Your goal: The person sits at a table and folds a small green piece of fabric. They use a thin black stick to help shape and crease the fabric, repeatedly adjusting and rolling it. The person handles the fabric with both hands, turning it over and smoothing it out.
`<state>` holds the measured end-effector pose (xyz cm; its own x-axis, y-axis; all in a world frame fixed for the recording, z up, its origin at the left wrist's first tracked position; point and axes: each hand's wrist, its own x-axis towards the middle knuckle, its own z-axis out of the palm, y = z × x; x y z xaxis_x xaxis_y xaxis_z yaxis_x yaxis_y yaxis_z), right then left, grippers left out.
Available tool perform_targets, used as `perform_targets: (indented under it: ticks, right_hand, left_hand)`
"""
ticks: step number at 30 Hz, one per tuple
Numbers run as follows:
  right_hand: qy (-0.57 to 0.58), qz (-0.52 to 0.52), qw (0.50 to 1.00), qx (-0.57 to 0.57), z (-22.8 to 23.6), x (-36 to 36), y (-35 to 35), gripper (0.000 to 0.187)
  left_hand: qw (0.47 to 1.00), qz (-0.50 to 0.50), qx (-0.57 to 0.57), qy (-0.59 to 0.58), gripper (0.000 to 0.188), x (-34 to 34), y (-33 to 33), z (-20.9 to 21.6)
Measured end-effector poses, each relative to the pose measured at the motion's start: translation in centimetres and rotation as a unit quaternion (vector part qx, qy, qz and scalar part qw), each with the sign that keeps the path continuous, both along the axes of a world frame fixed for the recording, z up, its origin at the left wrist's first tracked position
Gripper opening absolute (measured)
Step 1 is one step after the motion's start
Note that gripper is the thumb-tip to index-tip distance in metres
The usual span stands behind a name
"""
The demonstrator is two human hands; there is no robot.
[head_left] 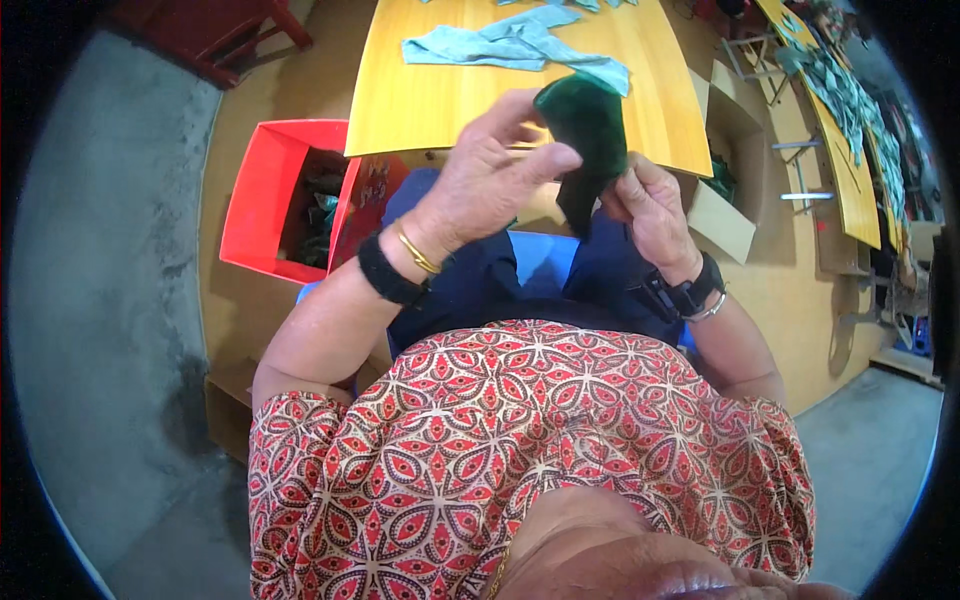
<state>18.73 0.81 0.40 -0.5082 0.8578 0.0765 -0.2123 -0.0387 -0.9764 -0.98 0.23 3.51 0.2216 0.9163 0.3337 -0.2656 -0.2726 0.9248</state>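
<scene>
A piece of dark green velvety cloth (592,125) hangs upright between my two hands, above my lap and just past the near edge of the table. My left hand (500,165) is at its left edge, the thumb in front and the fingertips passing behind it, partly hidden. On the cloth's lower right edge, my right hand (650,205) pinches between thumb and fingers. Light teal cloth pieces (490,45) lie on the yellow table (450,105) beyond, one reaching close behind the green piece.
A red box (262,200) with dark scraps inside stands at the left. To the right is an open cardboard box (725,222) holding something green. Farther right, another long table (850,185) carries heaped teal cloth (835,85). A dark red wooden piece of furniture (205,35) stands far left.
</scene>
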Motion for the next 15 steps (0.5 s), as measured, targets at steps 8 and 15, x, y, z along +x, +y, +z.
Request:
perform_targets:
  ticks: [8, 15]
  right_hand:
    - [-0.168, -0.017, 0.974, 0.149, -0.8, -1.0, -1.8, 0.015]
    - [-0.03, -0.05, 0.995, 0.082, -1.0, -2.3, -3.3, 0.018]
  left_hand:
    - [0.999, -0.027, -0.044, -0.004, 0.019, 1.3, -1.6, 0.2]
    - [0.999, -0.037, 0.016, 0.029, 0.026, 2.2, -2.1, -0.9]
